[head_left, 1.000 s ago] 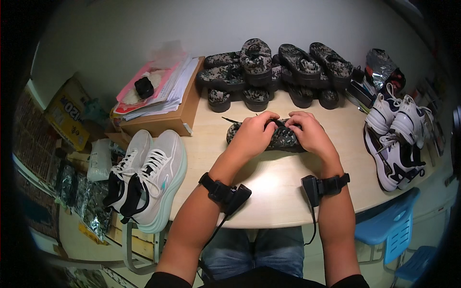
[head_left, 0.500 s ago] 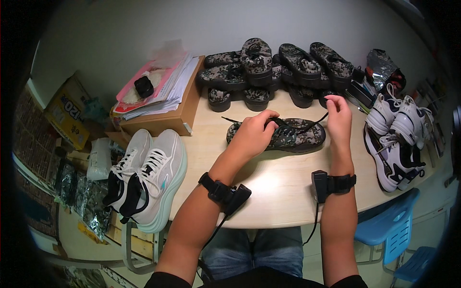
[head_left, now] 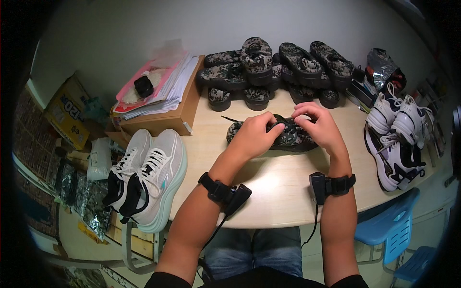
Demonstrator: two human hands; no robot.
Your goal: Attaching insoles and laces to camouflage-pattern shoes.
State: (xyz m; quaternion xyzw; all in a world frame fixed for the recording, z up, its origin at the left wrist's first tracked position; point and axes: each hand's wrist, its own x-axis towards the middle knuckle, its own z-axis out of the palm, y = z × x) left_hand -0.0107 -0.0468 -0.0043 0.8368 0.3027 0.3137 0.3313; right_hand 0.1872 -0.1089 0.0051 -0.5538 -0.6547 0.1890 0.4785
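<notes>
Two pale grey sneakers (head_left: 174, 158) stood at the left of the table (head_left: 269, 192), and just beyond them we saw a cardboard box (head_left: 185, 120) bearing stacked papers (head_left: 178, 89). Farther right, our left hand (head_left: 256, 136) lay against the camouflage shoe (head_left: 292, 138) on the table before us, thumb and forefinger bent together, while our right hand (head_left: 318, 124) curled over its toe side; we could not tell whether either pinched a lace. At the right edge, we had white sneakers (head_left: 404, 126) piled up.

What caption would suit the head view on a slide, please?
Left hand and right hand at a camouflage shoe, with gray sneakers to the left.
</notes>
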